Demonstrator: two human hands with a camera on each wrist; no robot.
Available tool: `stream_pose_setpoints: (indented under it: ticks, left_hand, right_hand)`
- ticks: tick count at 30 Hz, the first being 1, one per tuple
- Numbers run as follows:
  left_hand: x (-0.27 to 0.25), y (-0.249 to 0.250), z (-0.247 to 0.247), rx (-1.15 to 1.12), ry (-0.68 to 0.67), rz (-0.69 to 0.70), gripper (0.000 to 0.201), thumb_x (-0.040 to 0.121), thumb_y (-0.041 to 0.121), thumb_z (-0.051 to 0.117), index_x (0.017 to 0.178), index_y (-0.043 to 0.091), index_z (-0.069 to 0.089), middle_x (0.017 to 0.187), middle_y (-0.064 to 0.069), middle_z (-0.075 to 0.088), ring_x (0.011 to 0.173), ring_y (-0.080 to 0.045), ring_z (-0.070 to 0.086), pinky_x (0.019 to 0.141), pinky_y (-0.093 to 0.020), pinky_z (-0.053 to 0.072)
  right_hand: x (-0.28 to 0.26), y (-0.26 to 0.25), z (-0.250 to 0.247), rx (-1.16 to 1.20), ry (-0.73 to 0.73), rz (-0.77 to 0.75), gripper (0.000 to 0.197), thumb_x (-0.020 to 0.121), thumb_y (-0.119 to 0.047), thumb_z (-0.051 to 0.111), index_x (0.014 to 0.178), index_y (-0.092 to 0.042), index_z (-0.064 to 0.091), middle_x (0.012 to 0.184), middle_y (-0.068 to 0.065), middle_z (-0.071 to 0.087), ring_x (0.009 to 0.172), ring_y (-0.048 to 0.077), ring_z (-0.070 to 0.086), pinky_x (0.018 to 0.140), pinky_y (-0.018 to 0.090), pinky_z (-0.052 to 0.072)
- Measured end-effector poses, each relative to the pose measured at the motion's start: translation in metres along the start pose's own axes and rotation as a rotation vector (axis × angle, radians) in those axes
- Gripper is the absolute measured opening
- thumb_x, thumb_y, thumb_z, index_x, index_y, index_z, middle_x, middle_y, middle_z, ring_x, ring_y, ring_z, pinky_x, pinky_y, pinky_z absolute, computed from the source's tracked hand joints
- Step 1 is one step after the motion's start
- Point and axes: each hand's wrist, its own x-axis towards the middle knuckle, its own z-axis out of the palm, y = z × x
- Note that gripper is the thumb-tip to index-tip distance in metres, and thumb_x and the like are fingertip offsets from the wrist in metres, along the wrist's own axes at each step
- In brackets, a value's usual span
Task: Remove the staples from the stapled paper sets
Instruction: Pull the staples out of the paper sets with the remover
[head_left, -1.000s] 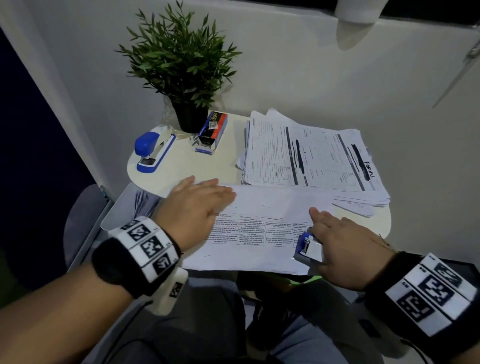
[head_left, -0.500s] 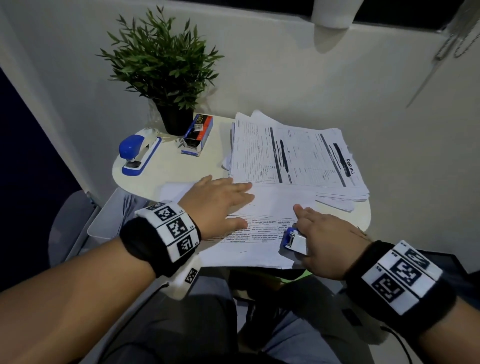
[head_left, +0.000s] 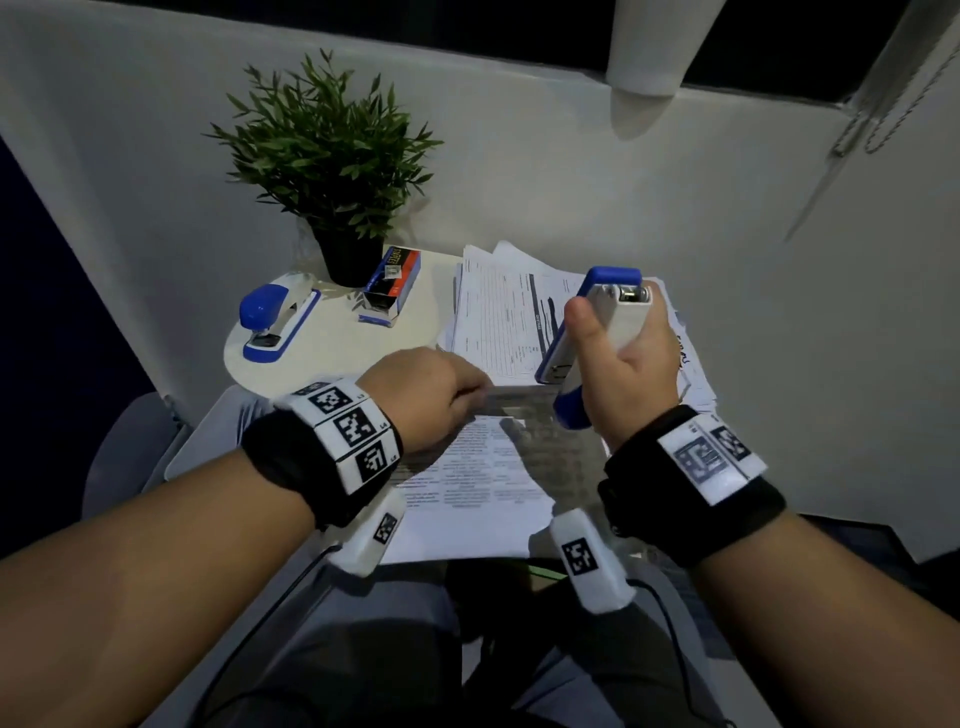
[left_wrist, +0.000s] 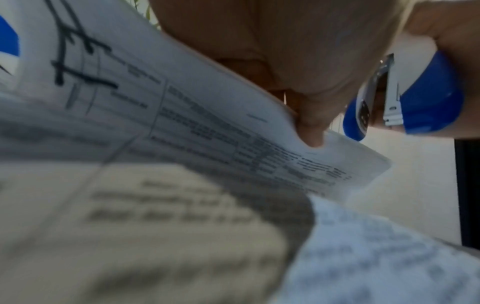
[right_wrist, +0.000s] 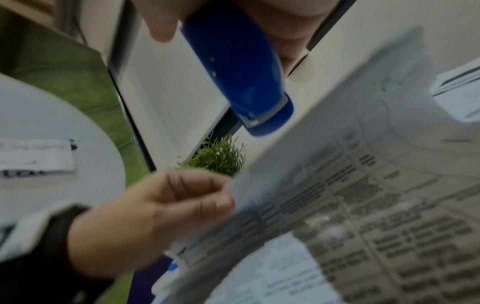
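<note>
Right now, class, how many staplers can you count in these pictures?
2. One stapler is gripped upright in the right hand; the other stapler lies on the table left of the plant. None seems hidden.

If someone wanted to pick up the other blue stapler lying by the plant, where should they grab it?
Probably across the stapler's long sides near the rounded blue top, coming down from above. It lies flat on the table, long and narrow, its sides free; the plant pot and staple box stand apart to its right.

plant (head_left: 332, 171) behind stapler (head_left: 272, 325) and staple box (head_left: 390, 288), left of paper stack (head_left: 498, 306) on table (head_left: 332, 353)
</note>
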Motion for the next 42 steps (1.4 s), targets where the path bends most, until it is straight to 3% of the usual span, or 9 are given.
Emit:
stream_pose_setpoints:
  ticks: [4, 7, 10, 14, 18, 26, 31, 37, 42]
  left_hand:
    - [0.001, 0.011, -0.013, 0.077, 0.059, -0.02, 0.022, 0.096, 0.031, 0.043, 0.101, 0.024, 0.063, 0.099, 0.002, 0.065, 0.09, -0.022, 0.057, 0.067, -0.028, 0.04]
    - [0.002, 0.022, -0.021, 0.125, 0.031, 0.032, 0.022, 0.096, 0.034, 0.045, 0.105, 0.027, 0.063, 0.102, 0.002, 0.064, 0.094, -0.022, 0.057, 0.066, -0.026, 0.034]
    - [0.001, 0.029, -0.027, 0.157, 0.032, 0.06, 0.024, 0.096, 0.035, 0.044, 0.11, 0.03, 0.063, 0.105, 0.003, 0.064, 0.097, -0.019, 0.057, 0.065, -0.025, 0.031]
    - [-0.003, 0.03, -0.032, 0.122, 0.044, 0.062, 0.026, 0.096, 0.035, 0.044, 0.114, 0.031, 0.063, 0.107, 0.005, 0.065, 0.099, -0.017, 0.057, 0.067, -0.024, 0.035]
    - [-0.004, 0.034, -0.034, 0.106, 0.051, 0.076, 0.027, 0.096, 0.036, 0.043, 0.114, 0.03, 0.063, 0.108, 0.005, 0.064, 0.099, -0.017, 0.056, 0.068, -0.024, 0.035]
    - [-0.005, 0.039, -0.042, 0.117, 0.074, 0.054, 0.026, 0.096, 0.036, 0.042, 0.11, 0.029, 0.063, 0.103, 0.004, 0.064, 0.097, -0.018, 0.056, 0.066, -0.025, 0.035]
    - [-0.005, 0.038, -0.045, 0.105, 0.04, -0.001, 0.022, 0.096, 0.035, 0.042, 0.099, 0.026, 0.062, 0.081, 0.005, 0.053, 0.089, -0.019, 0.055, 0.063, -0.026, 0.035]
    - [-0.007, 0.045, -0.045, 0.041, 0.06, 0.028, 0.023, 0.095, 0.034, 0.044, 0.111, 0.032, 0.059, 0.098, 0.007, 0.064, 0.094, -0.018, 0.056, 0.067, -0.026, 0.038]
    - [-0.011, 0.05, -0.049, 0.021, 0.091, 0.066, 0.026, 0.095, 0.034, 0.044, 0.117, 0.033, 0.059, 0.106, 0.006, 0.065, 0.1, -0.017, 0.057, 0.071, -0.026, 0.04]
  right_hand:
    - [-0.011, 0.004, 0.011, -0.022, 0.106, -0.117, 0.043, 0.073, -0.059, 0.053, 0.095, -0.022, 0.047, 0.074, -0.017, 0.054, 0.066, -0.004, 0.052, 0.063, 0.012, 0.04]
    - [-0.008, 0.001, 0.011, -0.095, 0.093, -0.139, 0.044, 0.074, -0.06, 0.051, 0.097, -0.022, 0.047, 0.073, -0.019, 0.051, 0.067, -0.008, 0.052, 0.063, 0.007, 0.037]
    - [-0.001, 0.001, 0.007, -0.165, 0.039, -0.113, 0.041, 0.073, -0.061, 0.049, 0.09, -0.024, 0.046, 0.067, -0.02, 0.049, 0.066, -0.016, 0.051, 0.058, 0.003, 0.035]
    - [0.009, 0.002, -0.002, -0.166, 0.007, -0.04, 0.027, 0.075, -0.059, 0.047, 0.076, -0.032, 0.044, 0.068, -0.018, 0.049, 0.063, -0.012, 0.05, 0.057, 0.004, 0.034]
    - [0.013, 0.001, -0.004, -0.116, -0.003, -0.011, 0.025, 0.081, -0.054, 0.04, 0.072, -0.031, 0.044, 0.068, -0.015, 0.046, 0.062, -0.016, 0.048, 0.059, 0.004, 0.033]
    - [0.015, -0.004, -0.006, -0.098, 0.012, 0.026, 0.04, 0.08, -0.064, 0.029, 0.067, -0.027, 0.038, 0.064, -0.013, 0.041, 0.059, 0.001, 0.04, 0.056, 0.014, 0.031]
    - [0.009, -0.012, -0.011, -0.054, 0.038, -0.039, 0.04, 0.075, -0.067, 0.028, 0.069, -0.029, 0.04, 0.059, -0.013, 0.042, 0.055, -0.002, 0.043, 0.057, 0.017, 0.034]
    - [0.009, -0.017, -0.01, -0.2, -0.022, -0.067, 0.033, 0.085, -0.052, 0.032, 0.066, -0.025, 0.036, 0.062, -0.012, 0.043, 0.055, -0.006, 0.045, 0.053, 0.01, 0.031]
    - [0.008, -0.013, -0.008, -0.218, 0.029, -0.075, 0.037, 0.086, -0.055, 0.029, 0.065, -0.025, 0.035, 0.062, -0.012, 0.042, 0.056, -0.001, 0.041, 0.054, 0.01, 0.031]
